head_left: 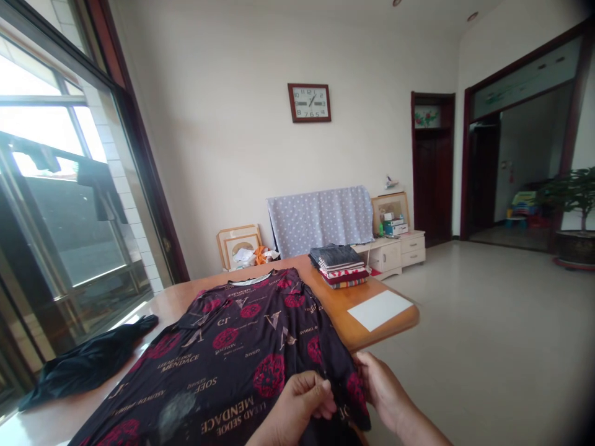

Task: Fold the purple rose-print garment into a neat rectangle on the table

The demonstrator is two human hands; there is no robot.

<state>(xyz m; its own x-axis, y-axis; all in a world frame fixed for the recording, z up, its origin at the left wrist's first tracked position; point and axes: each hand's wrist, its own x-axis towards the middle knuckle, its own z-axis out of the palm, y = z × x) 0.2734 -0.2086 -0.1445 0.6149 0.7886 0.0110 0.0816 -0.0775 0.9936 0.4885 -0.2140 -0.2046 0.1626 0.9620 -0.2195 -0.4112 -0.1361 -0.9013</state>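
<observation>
A black shirt printed with red round motifs and pale lettering lies spread over the table, its collar at the far end. My left hand is closed low over the shirt's near right part, thumb pressed against curled fingers. It seems to pinch the fabric, though the grip itself is partly hidden. At the table's right edge, my right hand grips the outer side of the shirt's sleeve, with the fingers partly behind the cloth.
On the wooden table stand a stack of folded clothes and a white sheet. A dark crumpled garment lies at left by the window. Behind are a dotted cloth cover and a low white cabinet.
</observation>
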